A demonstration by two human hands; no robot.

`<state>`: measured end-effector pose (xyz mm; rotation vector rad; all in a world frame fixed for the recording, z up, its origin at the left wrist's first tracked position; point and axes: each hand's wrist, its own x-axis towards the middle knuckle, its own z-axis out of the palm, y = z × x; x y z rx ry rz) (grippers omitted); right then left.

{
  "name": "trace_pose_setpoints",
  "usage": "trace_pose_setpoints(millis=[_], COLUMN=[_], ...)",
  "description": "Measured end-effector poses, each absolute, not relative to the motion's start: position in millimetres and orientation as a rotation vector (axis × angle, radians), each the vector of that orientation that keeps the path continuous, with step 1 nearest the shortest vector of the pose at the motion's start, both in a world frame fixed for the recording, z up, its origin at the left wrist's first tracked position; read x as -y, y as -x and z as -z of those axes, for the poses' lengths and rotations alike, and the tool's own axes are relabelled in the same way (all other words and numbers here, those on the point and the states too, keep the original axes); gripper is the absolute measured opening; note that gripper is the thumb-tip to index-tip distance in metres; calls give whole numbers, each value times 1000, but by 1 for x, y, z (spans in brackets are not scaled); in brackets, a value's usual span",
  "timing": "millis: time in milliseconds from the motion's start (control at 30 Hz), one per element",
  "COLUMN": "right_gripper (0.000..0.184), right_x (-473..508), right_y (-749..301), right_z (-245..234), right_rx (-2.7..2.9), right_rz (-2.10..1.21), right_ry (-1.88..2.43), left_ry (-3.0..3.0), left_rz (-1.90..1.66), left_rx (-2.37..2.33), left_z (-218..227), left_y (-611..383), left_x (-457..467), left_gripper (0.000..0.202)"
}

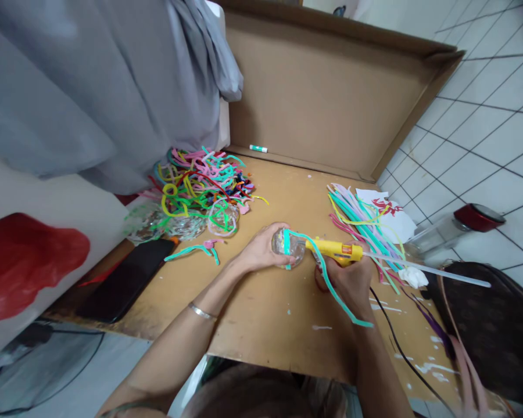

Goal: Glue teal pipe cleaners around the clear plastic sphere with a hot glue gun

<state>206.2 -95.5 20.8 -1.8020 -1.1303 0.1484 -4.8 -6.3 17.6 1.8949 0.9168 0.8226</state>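
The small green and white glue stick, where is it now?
The small green and white glue stick lies at the far edge of the cardboard sheet, beside the pile of colourful pipe cleaners.

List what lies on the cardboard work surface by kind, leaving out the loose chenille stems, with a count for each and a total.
Yellow glue gun, in the right hand: 1
Clear ball, in the left hand: 1
Green-capped glue stick: 1
Black phone: 1
Red-lidded jar: 1
Total: 5
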Motion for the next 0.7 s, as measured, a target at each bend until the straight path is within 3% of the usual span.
trace_pose_setpoints(millis=[700], right_gripper=[40], right_x=[97], right_y=[-187], right_z=[-28], right_rx=[1083], right_rz=[-127], right_ry=[1821], left_ry=[-1907], left_rz=[-843], left_rx=[-847], left_z=[-13], left_y=[5], left_x=[6], left_gripper=[73])
